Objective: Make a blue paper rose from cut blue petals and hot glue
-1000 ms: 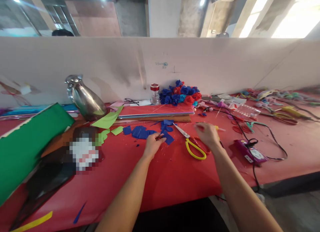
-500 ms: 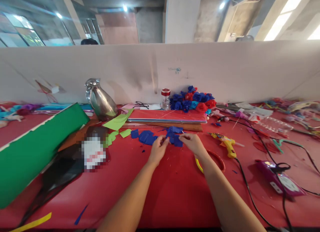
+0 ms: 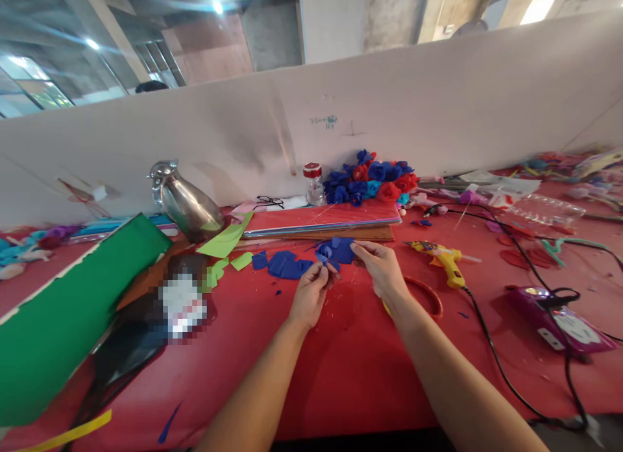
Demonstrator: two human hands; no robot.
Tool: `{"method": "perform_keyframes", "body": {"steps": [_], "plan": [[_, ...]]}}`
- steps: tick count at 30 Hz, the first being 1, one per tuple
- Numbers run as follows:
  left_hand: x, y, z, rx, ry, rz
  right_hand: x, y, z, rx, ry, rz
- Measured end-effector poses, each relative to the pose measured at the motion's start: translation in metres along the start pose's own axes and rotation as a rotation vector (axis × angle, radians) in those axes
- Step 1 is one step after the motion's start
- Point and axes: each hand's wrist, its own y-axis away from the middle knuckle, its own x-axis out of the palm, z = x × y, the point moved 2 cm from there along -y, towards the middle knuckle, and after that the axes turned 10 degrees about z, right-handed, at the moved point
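My left hand (image 3: 311,293) is closed in a pinch at the lower edge of some dark blue paper pieces (image 3: 335,249), above the middle of the red table. Across from it, my right hand (image 3: 382,267) pinches the right edge of the same blue paper between thumb and fingers. The pieces overlap, so I cannot tell how many are between my hands. Just left of my left hand lies a pile of cut blue paper (image 3: 287,265). A red and yellow loop (image 3: 431,296) is partly hidden under my right forearm.
A yellow glue gun (image 3: 451,267) and a purple power box (image 3: 559,322) with black cords lie at right. Behind are paper flowers (image 3: 370,179), a red-lidded jar (image 3: 314,185) and stacked sheets (image 3: 321,220). At left are a metal jug (image 3: 187,202) and green sheet (image 3: 82,329).
My right hand has raised the blue paper slightly, and its edge now shows more fully between my hands. The view has tilted and shifted a little.
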Motion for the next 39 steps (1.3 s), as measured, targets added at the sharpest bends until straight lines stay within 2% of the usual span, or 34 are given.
{"method": "perform_keyframes", "body": {"steps": [8, 14, 24, 32, 39], "plan": [[-0.002, -0.002, 0.001, -0.005, -0.034, -0.059, 0.014, 0.009, -0.007, 0.01, -0.012, 0.005], [0.002, -0.002, 0.001, -0.019, -0.001, -0.025, 0.018, 0.011, -0.008, -0.005, -0.025, 0.038], [0.0, -0.006, 0.006, -0.034, -0.031, -0.048, 0.027, 0.017, -0.009, -0.083, 0.038, 0.081], [0.0, -0.008, 0.008, -0.006, 0.009, -0.023, 0.03, 0.024, -0.001, -0.096, -0.002, 0.046], [0.001, -0.007, 0.007, -0.007, -0.016, -0.01, 0.032, 0.025, -0.001, -0.083, -0.041, 0.068]]}}
